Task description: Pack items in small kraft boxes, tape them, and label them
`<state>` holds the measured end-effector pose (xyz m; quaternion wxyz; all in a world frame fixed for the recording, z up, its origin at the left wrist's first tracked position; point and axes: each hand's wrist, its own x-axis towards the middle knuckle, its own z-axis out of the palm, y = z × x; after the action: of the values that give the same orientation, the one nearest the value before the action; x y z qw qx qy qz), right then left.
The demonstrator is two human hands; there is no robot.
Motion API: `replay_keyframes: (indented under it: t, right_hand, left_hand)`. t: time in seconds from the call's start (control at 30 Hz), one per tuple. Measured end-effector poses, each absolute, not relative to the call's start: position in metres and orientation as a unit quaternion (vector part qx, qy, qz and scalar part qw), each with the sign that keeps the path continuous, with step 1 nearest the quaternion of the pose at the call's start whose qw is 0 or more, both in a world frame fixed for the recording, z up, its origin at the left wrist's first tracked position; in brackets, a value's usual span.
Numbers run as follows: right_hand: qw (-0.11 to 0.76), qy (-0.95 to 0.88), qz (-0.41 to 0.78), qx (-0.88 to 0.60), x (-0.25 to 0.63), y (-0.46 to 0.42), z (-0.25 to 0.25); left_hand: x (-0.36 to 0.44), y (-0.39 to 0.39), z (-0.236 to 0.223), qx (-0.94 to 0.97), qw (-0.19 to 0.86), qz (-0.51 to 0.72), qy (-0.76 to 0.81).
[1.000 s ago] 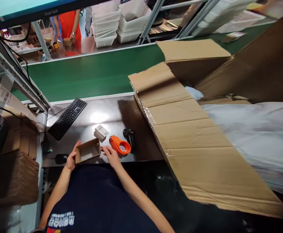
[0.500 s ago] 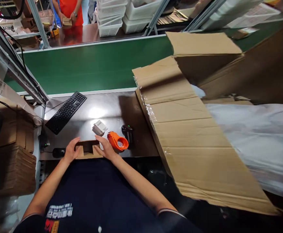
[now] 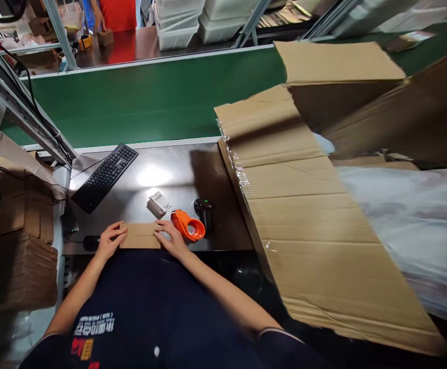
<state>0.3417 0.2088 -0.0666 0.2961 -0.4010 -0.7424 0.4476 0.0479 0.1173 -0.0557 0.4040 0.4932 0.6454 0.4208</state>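
Observation:
A small cardboard box (image 3: 141,236) lies at the table's front edge against my shirt, its top flaps folded down flat with a seam across the middle. My left hand (image 3: 110,241) grips its left end, fingers curled at the edge. My right hand (image 3: 171,239) holds the right end the same way. Just beyond my right hand are an orange tape dispenser (image 3: 188,225) and a small grey box with a white label (image 3: 158,204). A black barcode scanner (image 3: 204,211) stands beside the dispenser. The box's inside is hidden.
A black keyboard (image 3: 105,177) lies at the table's left, a mouse (image 3: 91,243) near my left hand. A large open carton (image 3: 300,205) with white wrapping inside fills the right. Behind runs a green conveyor belt (image 3: 139,105); a co-worker in red (image 3: 119,15) is beyond it.
The small box's flaps, open half a second ago, are now folded shut over its opening. Across the belt, the co-worker's small box has gone from their hands down to the table.

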Motion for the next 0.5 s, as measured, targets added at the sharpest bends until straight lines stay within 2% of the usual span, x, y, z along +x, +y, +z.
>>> replay_keyframes:
  t: [0.1,0.17,0.27,0.33,0.4,0.5]
  right_hand:
    - [0.321,-0.713,0.428,-0.454,0.347,0.201,-0.079]
    - [0.29,-0.708,0.364,-0.532,0.368,0.195,-0.088]
    - [0.147,-0.731,0.223,-0.628,0.404,0.191,-0.103]
    - [0.049,-0.76,0.174,-0.625,0.419,0.195,-0.113]
    - [0.002,-0.774,0.168,-0.611,0.426,0.203,-0.118]
    - [0.031,-0.77,0.229,-0.594,0.435,0.209,-0.105]
  left_hand:
    - [0.058,0.118,-0.061,0.457,0.393,0.437,0.668]
    - [0.06,0.117,-0.061,0.452,0.408,0.434,0.664]
    - [0.057,0.12,-0.06,0.447,0.437,0.43,0.652]
    - [0.055,0.126,-0.06,0.451,0.456,0.427,0.638]
    - [0.055,0.134,-0.06,0.455,0.472,0.425,0.623]
    - [0.057,0.145,-0.063,0.435,0.503,0.432,0.609]
